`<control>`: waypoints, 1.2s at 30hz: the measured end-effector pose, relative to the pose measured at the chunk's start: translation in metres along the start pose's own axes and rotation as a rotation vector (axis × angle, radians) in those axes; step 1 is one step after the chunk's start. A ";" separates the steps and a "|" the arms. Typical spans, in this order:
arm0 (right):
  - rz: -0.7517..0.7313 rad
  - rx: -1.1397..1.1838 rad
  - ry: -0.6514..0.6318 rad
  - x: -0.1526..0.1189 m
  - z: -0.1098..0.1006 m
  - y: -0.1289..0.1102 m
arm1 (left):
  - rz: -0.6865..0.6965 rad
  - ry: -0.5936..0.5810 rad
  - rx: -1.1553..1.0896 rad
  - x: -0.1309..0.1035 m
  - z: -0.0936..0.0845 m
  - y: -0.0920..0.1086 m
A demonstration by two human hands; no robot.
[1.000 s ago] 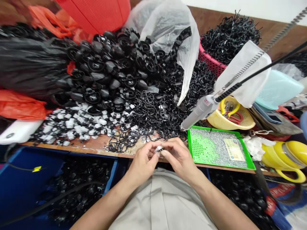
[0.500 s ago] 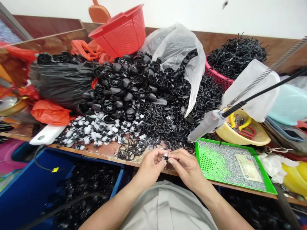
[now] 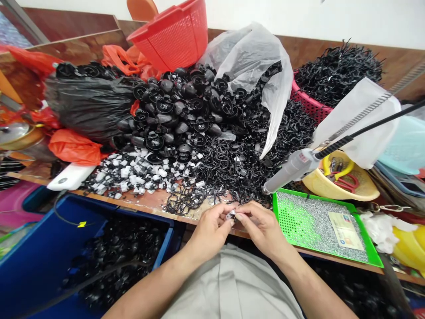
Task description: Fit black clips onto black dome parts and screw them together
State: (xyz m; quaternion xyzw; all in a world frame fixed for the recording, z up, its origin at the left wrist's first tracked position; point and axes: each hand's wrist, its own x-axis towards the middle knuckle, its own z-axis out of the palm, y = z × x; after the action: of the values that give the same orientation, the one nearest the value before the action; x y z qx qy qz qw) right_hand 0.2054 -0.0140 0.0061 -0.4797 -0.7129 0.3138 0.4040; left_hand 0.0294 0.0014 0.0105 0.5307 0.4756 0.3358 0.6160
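Note:
Close together at the table's front edge, both my hands pinch one small white and black part [image 3: 231, 215]. My left hand [image 3: 212, 228] grips it between thumb and fingers from the left. From the right, the thumb and fingertips of my right hand [image 3: 260, 226] close on its dark side. Beyond them lie a pile of white and black pieces [image 3: 142, 173], a heap of thin black strips [image 3: 232, 166] and a mound of round black parts [image 3: 179, 110]. Right of my hands hangs a grey electric screwdriver [image 3: 288, 170] above a green tray [image 3: 292, 221] of small metal pieces.
A blue bin [image 3: 36, 261] with black parts stands below the table at left. Behind are a red basket [image 3: 172, 37], a black bag [image 3: 89, 104] and a clear plastic bag [image 3: 245, 57]. A yellow bowl [image 3: 361, 192] holding pliers sits at right.
The small part has turned slightly between my fingers, and its white side shows more. The whole view has shifted a little, with the things on the table appearing slightly higher and further right.

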 end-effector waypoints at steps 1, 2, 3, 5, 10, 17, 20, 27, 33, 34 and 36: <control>-0.020 -0.022 0.007 -0.001 0.001 -0.001 | -0.025 0.016 -0.048 0.001 0.000 0.001; -0.049 -0.052 0.007 -0.001 0.003 -0.001 | -0.054 0.033 -0.100 0.002 0.001 0.002; -0.085 -0.095 -0.001 -0.001 0.005 -0.001 | -0.079 0.054 -0.149 0.004 0.002 0.003; -0.149 -0.208 -0.017 0.002 0.010 0.000 | -0.104 0.072 -0.199 0.007 0.004 0.006; -0.134 -0.345 0.147 0.016 0.014 0.006 | 0.140 0.119 0.266 0.032 -0.014 0.028; 0.040 -0.174 0.242 0.004 0.008 -0.001 | 0.139 0.939 1.105 0.113 -0.099 0.060; 0.095 -0.084 0.217 -0.010 0.011 -0.003 | 0.166 0.917 1.032 0.120 -0.103 0.062; 0.440 0.811 0.397 -0.004 0.003 -0.012 | 0.523 0.290 0.288 0.042 -0.012 0.052; 0.469 0.739 0.310 -0.019 0.009 -0.008 | 0.169 -0.098 -0.375 -0.019 0.027 0.010; 0.446 0.649 0.278 -0.025 0.011 -0.007 | 0.077 -0.090 -0.467 -0.023 0.026 0.005; 0.324 0.441 0.212 -0.034 0.015 -0.006 | -0.078 -0.038 -0.571 -0.027 0.024 -0.002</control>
State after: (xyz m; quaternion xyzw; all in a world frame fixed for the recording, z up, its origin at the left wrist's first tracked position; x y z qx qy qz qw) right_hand 0.1968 -0.0494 -0.0052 -0.5179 -0.4956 0.4697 0.5153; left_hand 0.0429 -0.0314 0.0148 0.3235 0.3703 0.4218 0.7618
